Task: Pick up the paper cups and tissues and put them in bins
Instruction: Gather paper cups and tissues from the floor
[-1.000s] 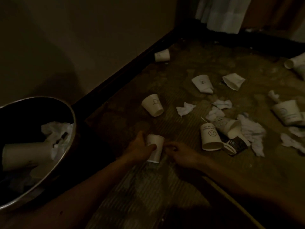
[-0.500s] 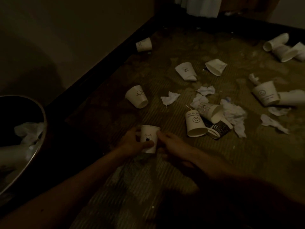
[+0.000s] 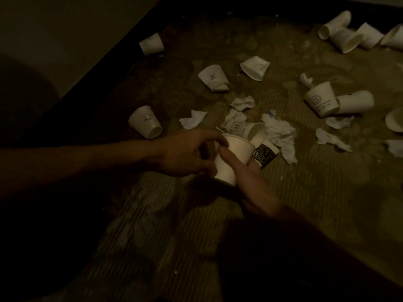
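My left hand (image 3: 185, 155) and my right hand (image 3: 248, 182) hold a tilted white paper cup (image 3: 225, 168) low over the floor. A second cup (image 3: 238, 147) looks nested at its upper end. The left fingertips pinch the upper rim, and the right thumb lies along the side with fingers underneath. Just beyond lie a tipped cup (image 3: 253, 130), a dark printed cup (image 3: 265, 154) and a crumpled tissue (image 3: 280, 132). More tissues (image 3: 193, 119) and another cup (image 3: 145, 122) lie to the left. No bin is in view.
Dim room with a striped mat. A dark skirting edge and wall (image 3: 65, 51) run along the left. A smiley cup (image 3: 321, 101) sits at the right, several cups (image 3: 349, 33) at the far right back, and one cup (image 3: 151, 43) by the wall.
My hands lifted the cup and carried it right, up to the cup cluster. The upturned smiley cup there no longer shows separately. The view swung right, and the metal bin left the frame.
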